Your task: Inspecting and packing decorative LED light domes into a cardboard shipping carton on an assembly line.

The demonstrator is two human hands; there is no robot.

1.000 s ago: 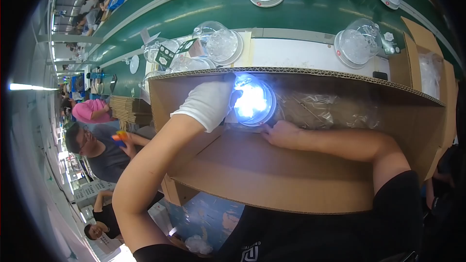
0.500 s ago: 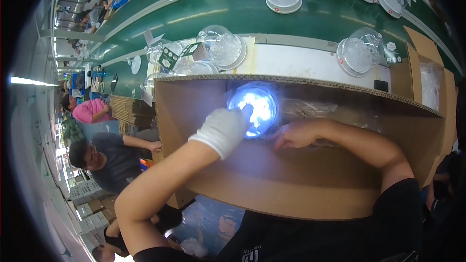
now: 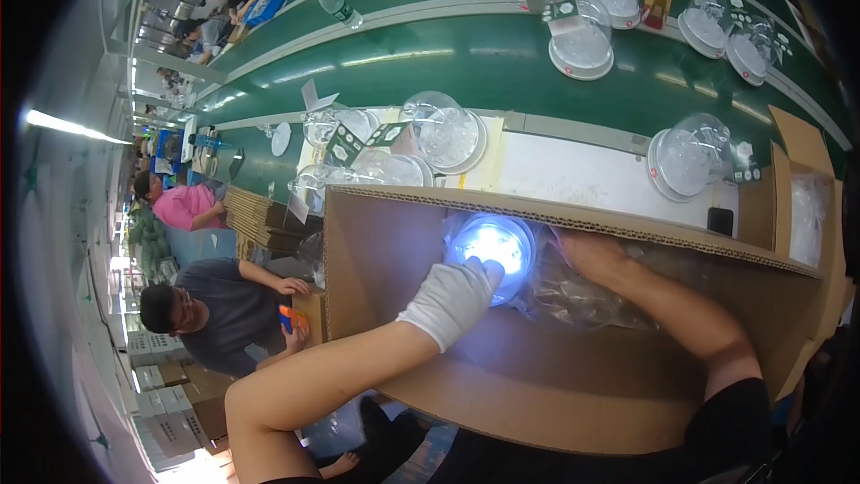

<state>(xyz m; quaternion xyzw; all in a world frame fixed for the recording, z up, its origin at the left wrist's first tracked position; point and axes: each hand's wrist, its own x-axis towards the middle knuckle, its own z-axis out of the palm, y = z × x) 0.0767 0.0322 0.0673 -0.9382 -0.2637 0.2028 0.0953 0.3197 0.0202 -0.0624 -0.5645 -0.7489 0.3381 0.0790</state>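
A deep brown cardboard box (image 3: pixel 537 372) lies open in front of me. Inside it, toward the far wall, a round clear light (image 3: pixel 493 246) glows bright white-blue, with clear plastic film around its edge. My left hand (image 3: pixel 452 303), in a white glove, has its fingers bent and closed at the light's near side; glare blurs the fingertips. Bare, my right hand (image 3: pixel 596 258) reaches inside the far wall, just right of the light. The box rim partly hides its fingers. Below that hand lies crumpled clear plastic wrap (image 3: pixel 582 296).
Beyond the box, clear domes on white bases (image 3: pixel 690 161) stand along the green workbench (image 3: pixel 430 58). Flattened cardboard (image 3: pixel 260 220) is stacked on the left, near a person in grey (image 3: pixel 219 305) holding an orange-and-blue thing. Another carton (image 3: pixel 802 202) stands at the right.
The view has shifted, so the box sits lower and farther right. My right hand has moved from the light's lower right to the far wall. My left hand stays at the light.
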